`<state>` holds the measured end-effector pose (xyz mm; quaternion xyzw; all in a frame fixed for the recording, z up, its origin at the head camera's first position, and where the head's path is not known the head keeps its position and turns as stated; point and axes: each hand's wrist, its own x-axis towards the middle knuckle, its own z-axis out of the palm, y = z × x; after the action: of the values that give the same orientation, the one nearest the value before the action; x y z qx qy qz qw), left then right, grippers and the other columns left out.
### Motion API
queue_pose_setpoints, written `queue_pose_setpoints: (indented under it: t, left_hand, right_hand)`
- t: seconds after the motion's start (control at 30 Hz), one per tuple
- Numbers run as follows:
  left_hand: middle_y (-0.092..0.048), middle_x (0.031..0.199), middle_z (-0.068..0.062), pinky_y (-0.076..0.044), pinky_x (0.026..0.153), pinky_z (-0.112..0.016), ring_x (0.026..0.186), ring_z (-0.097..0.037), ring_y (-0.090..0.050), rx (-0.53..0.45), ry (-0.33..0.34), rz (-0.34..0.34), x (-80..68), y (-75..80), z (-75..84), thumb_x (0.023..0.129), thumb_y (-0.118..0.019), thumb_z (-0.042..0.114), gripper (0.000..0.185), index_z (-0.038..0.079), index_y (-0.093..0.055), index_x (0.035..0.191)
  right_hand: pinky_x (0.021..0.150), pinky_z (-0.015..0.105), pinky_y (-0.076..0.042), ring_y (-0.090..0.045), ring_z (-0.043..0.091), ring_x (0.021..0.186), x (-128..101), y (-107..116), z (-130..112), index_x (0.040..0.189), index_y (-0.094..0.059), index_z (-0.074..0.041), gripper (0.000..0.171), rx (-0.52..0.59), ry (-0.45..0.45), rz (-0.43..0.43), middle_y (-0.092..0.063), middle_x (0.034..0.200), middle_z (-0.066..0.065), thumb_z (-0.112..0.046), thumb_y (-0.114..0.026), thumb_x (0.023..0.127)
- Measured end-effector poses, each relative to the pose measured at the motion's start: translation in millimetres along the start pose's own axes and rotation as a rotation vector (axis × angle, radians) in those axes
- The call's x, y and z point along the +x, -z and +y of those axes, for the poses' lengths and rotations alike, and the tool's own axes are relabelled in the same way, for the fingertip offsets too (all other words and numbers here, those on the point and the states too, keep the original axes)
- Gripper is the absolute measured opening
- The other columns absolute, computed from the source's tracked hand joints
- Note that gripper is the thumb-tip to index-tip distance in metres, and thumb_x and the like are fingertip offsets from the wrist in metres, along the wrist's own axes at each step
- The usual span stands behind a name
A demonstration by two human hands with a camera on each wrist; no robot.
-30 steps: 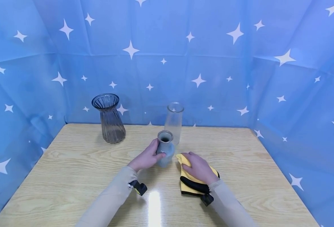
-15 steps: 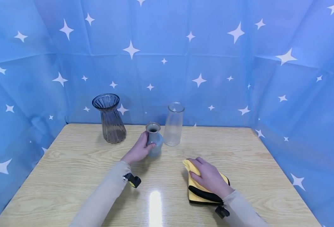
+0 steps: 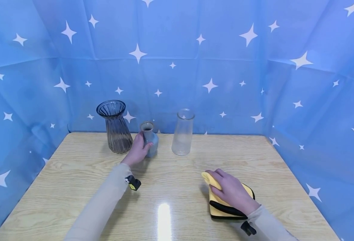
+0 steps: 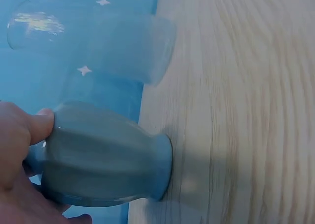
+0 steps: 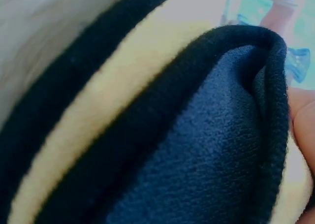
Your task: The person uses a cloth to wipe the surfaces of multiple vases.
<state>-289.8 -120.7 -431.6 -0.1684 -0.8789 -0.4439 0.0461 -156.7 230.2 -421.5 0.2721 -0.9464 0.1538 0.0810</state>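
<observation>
The left hand [image 3: 138,151] curled its fingers round the small blue vase [image 3: 150,140], which stood between the ribbed vase [image 3: 115,127] and the clear vase [image 3: 182,132]. It seemed seated on the tabletop [image 3: 170,187]; releasing straight would avoid either neighbour. The right hand [image 3: 231,191] lay with fingers relaxed on the yellow cloth [image 3: 217,209].

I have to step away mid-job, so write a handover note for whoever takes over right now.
Left hand: grip around the small blue vase, upright on the table, between the ribbed dark vase and the clear glass vase.
Right hand: on the folded yellow-and-black cloth, front right.
Done: blue vase stands in the back row.
Left: let go of the vase; cloth not put away.
</observation>
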Motion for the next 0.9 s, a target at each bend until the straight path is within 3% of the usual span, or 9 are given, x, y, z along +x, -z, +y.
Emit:
queue_pose_setpoints:
  t: [0.17, 0.53, 0.67, 0.9]
  left_hand:
    - [-0.010, 0.150, -0.036, -0.017, 0.113, -0.050, 0.139, -0.045, -0.014, 0.074, 0.024, 0.029, 4.6, 2.3, -4.7, 0.102, -0.049, 0.017, 0.071, -0.016, -0.002, 0.146]
    - [-0.018, 0.150, -0.035, -0.023, 0.111, -0.050, 0.136, -0.046, -0.024, 0.234, 0.078, 0.082, 16.1, 0.9, -8.6, 0.102, -0.050, 0.026, 0.074, -0.015, -0.008, 0.146]
    - [-0.023, 0.148, -0.035, -0.027, 0.109, -0.051, 0.135, -0.045, -0.028, 0.261, 0.095, 0.102, 18.2, 1.3, -6.3, 0.101, -0.053, 0.028, 0.074, -0.015, -0.014, 0.146]
    - [-0.036, 0.141, -0.032, -0.033, 0.105, -0.054, 0.129, -0.045, -0.037, 0.260, 0.118, 0.205, 12.0, 10.0, 4.7, 0.096, -0.061, 0.035, 0.074, -0.013, -0.030, 0.142]
  right_hand:
    - [0.048, 0.021, -0.037, -0.041, 0.002, 0.059, -3.8, 7.7, 9.6, 0.127, -0.059, -0.004, 0.044, -0.018, 0.006, -0.009, -0.059, 0.097, 0.001, -0.012, -0.072, 0.086]
    - [0.048, 0.020, -0.037, -0.040, 0.001, 0.059, -12.9, 18.5, 23.2, 0.125, -0.059, -0.004, 0.042, -0.020, 0.006, -0.017, -0.057, 0.095, 0.000, -0.012, -0.072, 0.086]
    - [0.049, 0.021, -0.039, -0.041, 0.000, 0.059, -13.4, 19.6, 25.8, 0.125, -0.060, -0.004, 0.042, -0.025, 0.015, 0.008, -0.057, 0.094, -0.001, -0.011, -0.073, 0.085]
    - [0.049, 0.020, -0.038, -0.039, 0.000, 0.058, -12.6, 24.0, 30.2, 0.124, -0.061, -0.004, 0.041, -0.044, 0.018, 0.017, -0.055, 0.091, -0.003, -0.012, -0.073, 0.085]
